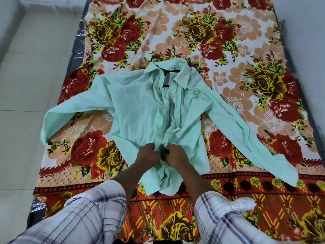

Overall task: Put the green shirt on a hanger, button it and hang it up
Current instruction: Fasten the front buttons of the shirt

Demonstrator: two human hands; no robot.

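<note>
At your left the pale floor (pixel 26 85) borders the flowered bedsheet (pixel 228 41), and on that sheet the green shirt (pixel 140 106) lies front up with both sleeves flung wide. A black hanger (pixel 173 70) sits inside its open collar, the hook poking out above. Your left hand (pixel 148 154) curls its fingers (pixel 154 149) to pinch the front edge on its side, low on the shirt, and just beside it your right hand (pixel 175 154) pinches the facing edge the same way; you cannot tell whether a button sits between them.
</note>
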